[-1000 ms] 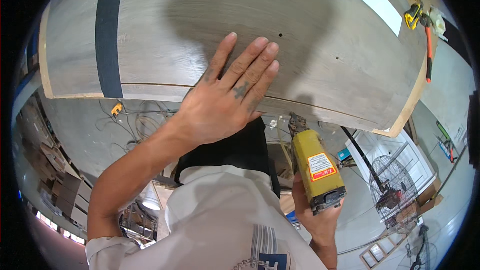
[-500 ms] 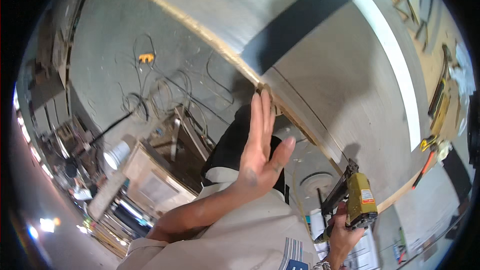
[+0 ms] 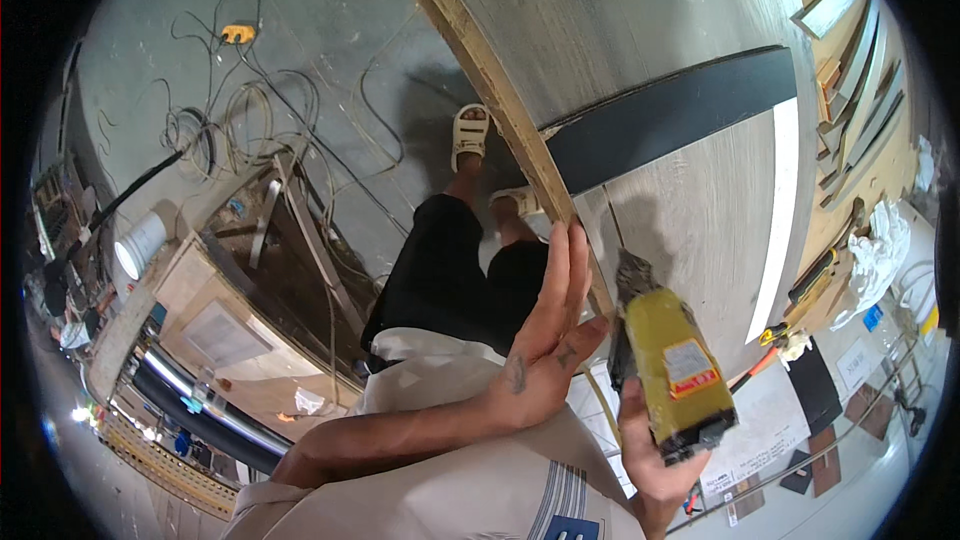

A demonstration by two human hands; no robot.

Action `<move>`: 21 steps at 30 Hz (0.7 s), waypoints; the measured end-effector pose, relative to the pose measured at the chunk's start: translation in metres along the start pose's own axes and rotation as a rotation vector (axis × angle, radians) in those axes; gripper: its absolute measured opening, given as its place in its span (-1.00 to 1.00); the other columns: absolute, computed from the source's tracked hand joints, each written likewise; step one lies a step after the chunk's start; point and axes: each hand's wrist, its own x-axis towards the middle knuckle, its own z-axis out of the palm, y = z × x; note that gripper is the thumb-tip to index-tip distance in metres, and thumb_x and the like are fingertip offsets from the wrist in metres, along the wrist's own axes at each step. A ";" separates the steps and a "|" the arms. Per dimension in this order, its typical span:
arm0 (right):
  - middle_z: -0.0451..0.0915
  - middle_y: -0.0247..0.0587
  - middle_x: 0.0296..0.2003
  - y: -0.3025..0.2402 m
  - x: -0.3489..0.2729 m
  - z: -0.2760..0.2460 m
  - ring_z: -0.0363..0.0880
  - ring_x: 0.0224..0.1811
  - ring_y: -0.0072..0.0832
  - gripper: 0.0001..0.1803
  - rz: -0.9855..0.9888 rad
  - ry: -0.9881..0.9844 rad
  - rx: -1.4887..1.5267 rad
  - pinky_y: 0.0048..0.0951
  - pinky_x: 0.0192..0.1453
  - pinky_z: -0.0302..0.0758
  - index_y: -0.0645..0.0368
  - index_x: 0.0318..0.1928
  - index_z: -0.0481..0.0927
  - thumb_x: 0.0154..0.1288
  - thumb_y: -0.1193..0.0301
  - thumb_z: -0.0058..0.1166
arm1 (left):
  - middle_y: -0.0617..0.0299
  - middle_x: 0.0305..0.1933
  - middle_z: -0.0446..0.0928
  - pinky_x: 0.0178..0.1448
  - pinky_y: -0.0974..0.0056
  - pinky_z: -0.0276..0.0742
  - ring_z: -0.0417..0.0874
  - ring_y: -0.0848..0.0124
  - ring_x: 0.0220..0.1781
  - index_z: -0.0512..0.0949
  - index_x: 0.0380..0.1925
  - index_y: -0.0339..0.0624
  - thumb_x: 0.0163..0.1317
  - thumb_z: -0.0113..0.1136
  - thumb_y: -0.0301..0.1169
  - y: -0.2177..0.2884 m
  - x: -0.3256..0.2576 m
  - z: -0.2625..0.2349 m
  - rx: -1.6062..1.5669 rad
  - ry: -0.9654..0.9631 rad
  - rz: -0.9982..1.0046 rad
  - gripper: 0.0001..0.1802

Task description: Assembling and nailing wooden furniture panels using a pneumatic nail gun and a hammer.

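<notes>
I have the left hand (image 3: 545,355) flat, fingers together, against the edge of a grey wood-grain panel (image 3: 705,195); the right hand (image 3: 660,465) grips a boxy yellow nail gun (image 3: 668,355).

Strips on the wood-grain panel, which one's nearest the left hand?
The dark strip, ending close to the left hand; the white strip lies farther across the wood-grain panel.

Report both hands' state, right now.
Left hand: open, fingers straight, at the panel's wooden edge; holding nothing.
Right hand: closed around the yellow power tool.
</notes>
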 end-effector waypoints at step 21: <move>0.67 0.04 -0.15 -0.012 0.039 0.010 0.74 -0.22 -0.25 -0.38 -0.042 -0.218 -0.198 -0.37 -0.10 0.62 0.36 0.13 0.43 0.08 0.29 0.21 | 0.04 0.61 -0.35 0.58 0.18 -0.42 -0.34 0.25 0.63 -0.47 0.49 -0.11 0.37 -0.21 -0.62 -0.006 -0.016 0.004 -0.211 0.075 0.001 -0.14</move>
